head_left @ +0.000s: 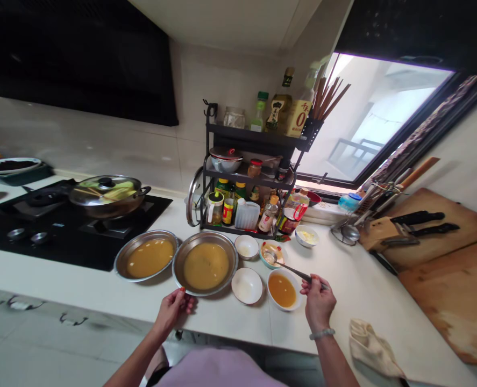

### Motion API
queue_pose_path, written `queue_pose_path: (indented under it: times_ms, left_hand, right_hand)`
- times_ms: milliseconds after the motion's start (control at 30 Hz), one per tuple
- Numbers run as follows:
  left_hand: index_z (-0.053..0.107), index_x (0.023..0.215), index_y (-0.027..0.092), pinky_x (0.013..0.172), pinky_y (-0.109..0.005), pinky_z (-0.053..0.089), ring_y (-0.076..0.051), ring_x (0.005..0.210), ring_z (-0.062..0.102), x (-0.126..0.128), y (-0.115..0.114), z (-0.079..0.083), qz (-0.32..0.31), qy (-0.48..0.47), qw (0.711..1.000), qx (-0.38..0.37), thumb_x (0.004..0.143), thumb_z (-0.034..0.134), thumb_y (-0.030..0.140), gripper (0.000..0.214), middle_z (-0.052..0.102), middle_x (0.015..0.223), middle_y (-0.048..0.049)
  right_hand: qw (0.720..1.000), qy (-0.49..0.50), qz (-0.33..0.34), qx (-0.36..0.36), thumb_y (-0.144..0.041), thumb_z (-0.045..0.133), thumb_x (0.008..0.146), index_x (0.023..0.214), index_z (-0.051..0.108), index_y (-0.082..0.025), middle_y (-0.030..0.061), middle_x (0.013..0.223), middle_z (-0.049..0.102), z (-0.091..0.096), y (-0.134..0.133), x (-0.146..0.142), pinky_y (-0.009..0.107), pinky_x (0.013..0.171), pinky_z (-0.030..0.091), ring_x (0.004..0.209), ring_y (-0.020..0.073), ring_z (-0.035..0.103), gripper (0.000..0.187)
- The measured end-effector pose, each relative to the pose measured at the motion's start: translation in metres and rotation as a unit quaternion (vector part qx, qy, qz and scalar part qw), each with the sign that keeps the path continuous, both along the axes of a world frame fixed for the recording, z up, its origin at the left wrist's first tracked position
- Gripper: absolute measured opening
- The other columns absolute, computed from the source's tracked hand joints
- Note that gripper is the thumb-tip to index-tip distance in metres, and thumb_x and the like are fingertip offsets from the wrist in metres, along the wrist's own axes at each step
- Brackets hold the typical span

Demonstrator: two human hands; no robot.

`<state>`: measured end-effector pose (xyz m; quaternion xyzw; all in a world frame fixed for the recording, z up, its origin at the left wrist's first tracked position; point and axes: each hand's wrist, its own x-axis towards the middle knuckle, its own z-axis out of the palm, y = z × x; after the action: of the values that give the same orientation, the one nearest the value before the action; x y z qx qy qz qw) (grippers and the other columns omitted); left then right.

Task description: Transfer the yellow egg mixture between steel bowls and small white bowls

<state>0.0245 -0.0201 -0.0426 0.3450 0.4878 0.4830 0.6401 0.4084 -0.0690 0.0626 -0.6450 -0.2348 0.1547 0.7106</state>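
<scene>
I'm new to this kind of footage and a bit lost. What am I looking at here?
There's no machine: a person works bare-handed, filmed by a camera worn on their head, looking forward and down. On the white counter, a left basin and a right basin hold yellowish-brown liquid; a white bowl holds orange liquid. The right hand holds a long-handled spoon, its head over a small teal-sided bowl. The left hand is at the right basin's near rim.

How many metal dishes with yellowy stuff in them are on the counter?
2. The first metal dish is nearer the stove. The second metal dish is just right of it, with the left hand at its rim. I see no others.
</scene>
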Motion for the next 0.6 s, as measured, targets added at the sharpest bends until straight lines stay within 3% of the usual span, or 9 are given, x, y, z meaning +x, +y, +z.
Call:
queue_pose_path:
  times_ms: [333,600]
  left_hand:
    - [0.063,0.068,0.014,0.049,-0.026,0.049,-0.014,0.051,0.059,0.000,0.001,-0.001,-0.001,-0.024,1.000,-0.004,0.061,0.073,0.064,0.051,0.068,0.060,-0.0053]
    - [0.062,0.068,0.014,0.048,-0.025,0.048,-0.013,0.050,0.058,0.001,0.000,0.002,0.002,-0.019,1.000,-0.005,0.061,0.073,0.064,0.052,0.068,0.059,-0.0049]
  right_hand:
    - [0.999,0.006,-0.020,0.026,-0.043,0.066,0.075,0.085,0.060,-0.015,-0.0023,0.050,0.063,0.007,-0.001,0.010,0.023,0.038,0.047,0.038,0.0120,0.055,0.031]
    - [0.998,0.032,0.026,0.050,-0.045,0.068,0.074,0.087,0.059,-0.015,-0.0025,0.052,0.063,0.030,0.003,-0.014,0.020,0.039,0.046,0.038,0.0101,0.053,0.034]
